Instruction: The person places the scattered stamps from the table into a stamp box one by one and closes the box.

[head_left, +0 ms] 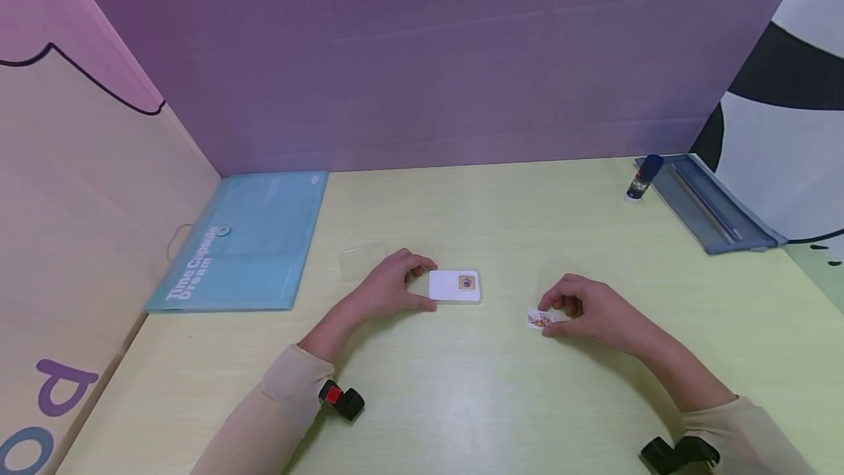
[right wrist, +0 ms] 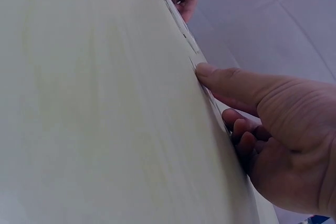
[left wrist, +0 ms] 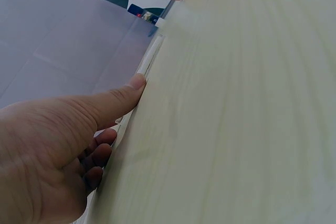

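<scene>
A flat white rounded rectangular case (head_left: 443,286) lies on the table, with a small yellowish square picture (head_left: 467,282) on its right part. My left hand (head_left: 394,286) holds the case by its left end, thumb on the near edge and index finger on the far edge. To the right, my right hand (head_left: 589,312) pinches a small printed picture card (head_left: 538,319) between thumb and fingers, low over the table. Whether the card touches the tabletop I cannot tell. In the left wrist view the left thumb (left wrist: 126,95) lies against the case's edge; both wrist views show these things nearly edge-on.
Behind the left hand lies a clear plastic piece (head_left: 359,262). A blue document folder (head_left: 244,240) is at the table's left. At the back right, a glue stick (head_left: 642,178) stands by a grey-blue pouch (head_left: 712,204). A purple wall (head_left: 435,57) borders the back.
</scene>
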Demonstrator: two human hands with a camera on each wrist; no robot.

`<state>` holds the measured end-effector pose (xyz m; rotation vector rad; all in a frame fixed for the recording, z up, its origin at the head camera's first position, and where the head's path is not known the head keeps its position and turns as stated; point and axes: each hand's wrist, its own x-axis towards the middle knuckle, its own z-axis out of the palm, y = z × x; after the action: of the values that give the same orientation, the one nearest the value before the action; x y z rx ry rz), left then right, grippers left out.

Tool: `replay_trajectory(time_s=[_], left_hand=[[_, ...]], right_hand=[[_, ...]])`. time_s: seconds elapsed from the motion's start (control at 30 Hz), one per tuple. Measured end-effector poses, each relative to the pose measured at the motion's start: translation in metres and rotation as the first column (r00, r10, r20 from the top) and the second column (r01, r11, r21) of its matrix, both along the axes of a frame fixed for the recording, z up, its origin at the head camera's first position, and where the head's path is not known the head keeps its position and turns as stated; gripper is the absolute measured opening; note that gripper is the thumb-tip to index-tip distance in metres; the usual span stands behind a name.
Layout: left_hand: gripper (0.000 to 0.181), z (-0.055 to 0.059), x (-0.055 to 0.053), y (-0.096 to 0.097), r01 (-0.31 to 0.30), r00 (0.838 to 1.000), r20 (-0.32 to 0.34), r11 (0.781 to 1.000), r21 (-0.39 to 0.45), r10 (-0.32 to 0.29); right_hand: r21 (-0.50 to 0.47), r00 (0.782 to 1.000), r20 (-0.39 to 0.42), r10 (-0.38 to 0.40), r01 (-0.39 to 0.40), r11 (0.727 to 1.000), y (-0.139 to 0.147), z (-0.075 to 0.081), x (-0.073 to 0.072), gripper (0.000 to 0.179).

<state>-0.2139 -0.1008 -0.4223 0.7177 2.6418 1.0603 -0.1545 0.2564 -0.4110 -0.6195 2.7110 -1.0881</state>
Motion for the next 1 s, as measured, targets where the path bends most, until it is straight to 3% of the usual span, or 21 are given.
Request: replay_trajectory(time_s=[0.77, 1.0], left_hand=[[0.059, 0.0007, -0.0002, 0.0, 0.012, 1.0, -0.022, 1.0, -0.022, -0.012], [0.06, 0.0008, 0.0001, 0.0001, 0.006, 1.0, -0.01, 1.0, -0.021, -0.007]], right_hand=[[0.032, 0.999, 0.033, -0.001, 0.0, 0.999, -0.0008, -0.0001, -0.0007, 0.029], [0.003, 1.0, 0.027, 0.016, -0.016, 1.0, -0.0023, -0.0003, 0.0003, 0.027]])
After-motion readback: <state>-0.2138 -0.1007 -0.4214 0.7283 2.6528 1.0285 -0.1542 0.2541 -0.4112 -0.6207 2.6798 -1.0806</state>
